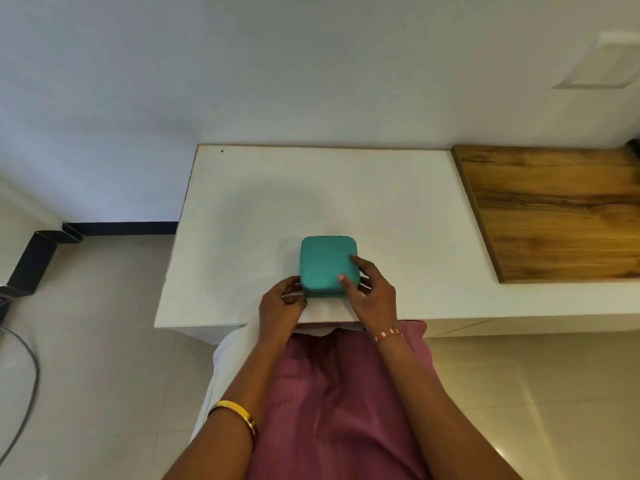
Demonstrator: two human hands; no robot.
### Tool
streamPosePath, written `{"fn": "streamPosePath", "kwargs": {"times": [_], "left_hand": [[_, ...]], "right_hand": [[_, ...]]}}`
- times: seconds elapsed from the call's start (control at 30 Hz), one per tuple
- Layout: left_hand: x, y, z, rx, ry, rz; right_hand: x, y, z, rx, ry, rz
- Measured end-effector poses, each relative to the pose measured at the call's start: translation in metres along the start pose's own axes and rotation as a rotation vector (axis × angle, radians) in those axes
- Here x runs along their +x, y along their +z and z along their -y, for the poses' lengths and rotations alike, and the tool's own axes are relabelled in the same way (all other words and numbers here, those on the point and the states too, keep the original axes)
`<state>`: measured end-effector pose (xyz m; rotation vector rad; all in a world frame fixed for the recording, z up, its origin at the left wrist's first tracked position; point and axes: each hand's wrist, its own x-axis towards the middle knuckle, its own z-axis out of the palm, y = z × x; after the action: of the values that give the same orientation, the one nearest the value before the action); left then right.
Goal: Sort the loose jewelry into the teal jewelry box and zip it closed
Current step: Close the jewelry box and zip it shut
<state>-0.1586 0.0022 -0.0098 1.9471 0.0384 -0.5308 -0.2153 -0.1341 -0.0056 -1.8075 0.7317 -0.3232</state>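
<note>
Zip step, by the look of it. Left hand (282, 301) curls at the near-left corner of the teal jewelry box (323, 263), fingers pinching something there (zip pull? can't tell). Lid down, box near counter (398, 202) edge. Right hand (369, 292) steadies the lid, fingers spread. Next: run the zip round.

White counter (346, 188) (wood panel (554, 216) right), tiled floor (104, 306).

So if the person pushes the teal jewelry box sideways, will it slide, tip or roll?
The teal jewelry box will probably slide: it sits flat and low on the smooth white table. Rolling seems unlikely, since its sides look square. It probably keeps its shape.
</note>
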Motion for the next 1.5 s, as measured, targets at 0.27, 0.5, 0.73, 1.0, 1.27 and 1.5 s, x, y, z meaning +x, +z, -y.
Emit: {"fn": "streamPosePath", "kwargs": {"times": [0.27,0.5,0.73,1.0,1.27,1.5], "left_hand": [[0.01,-0.001,0.001,-0.173,-0.032,-0.083],[0.052,0.003,-0.023,-0.003,0.085,0.046],[0.089,0.006,-0.045,0.108,0.04,0.201],[0.102,-0.001,-0.049,0.361,0.112,0.262],[0.107,-0.004,-0.046,0.372,0.117,0.219],[0.106,-0.004,-0.043,0.277,0.123,0.193]], "right_hand": [[0.004,0.003,-0.009,-0.076,-0.007,-0.001],[0.005,0.005,-0.012,-0.048,-0.015,-0.034],[0.005,0.007,-0.012,-0.097,-0.032,-0.053],[0.005,0.008,-0.01,-0.14,-0.027,-0.031],[0.005,0.009,-0.006,-0.147,-0.002,-0.008],[0.005,0.011,0.0,-0.178,0.026,0.0]]}}
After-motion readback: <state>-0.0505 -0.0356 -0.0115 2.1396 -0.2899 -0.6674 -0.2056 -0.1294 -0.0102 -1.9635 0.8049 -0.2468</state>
